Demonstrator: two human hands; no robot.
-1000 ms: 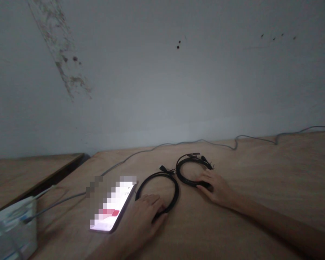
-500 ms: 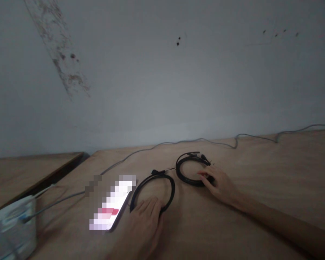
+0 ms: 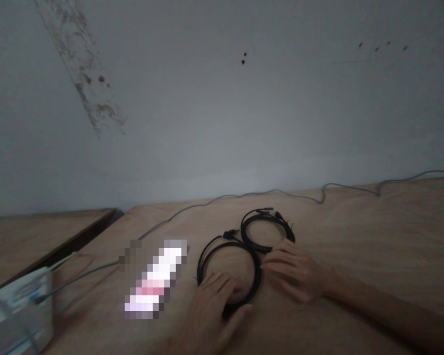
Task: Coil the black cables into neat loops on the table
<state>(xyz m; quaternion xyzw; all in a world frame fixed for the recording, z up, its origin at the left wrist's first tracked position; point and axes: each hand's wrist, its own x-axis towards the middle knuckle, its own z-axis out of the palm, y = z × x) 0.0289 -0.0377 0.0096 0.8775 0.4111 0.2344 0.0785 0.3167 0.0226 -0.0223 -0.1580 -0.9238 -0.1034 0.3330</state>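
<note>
Two coils of black cable lie on the wooden table. The near coil rests flat, its black plug at the top beside the far coil. My left hand straddles its near edge, fingers inside the loop and thumb outside, with the cable between them. My right hand is just right of this coil, fingers loosely bent and apart from the thumb; the fingertips are at the coil's edge. Touching the near coil or almost so, the far coil has its connector ends lying at its top, and the right fingers hide part of its near edge.
A phone-like device with a lit, pixelated screen lies left of the coils. At the lower left stands a white box with a grey cable plugged in. A thin cord runs along the table's back edge by the wall.
The near coil and my left hand have shifted right, so the coil now sits against the far one. My right hand has let go of the far coil and come nearer.
</note>
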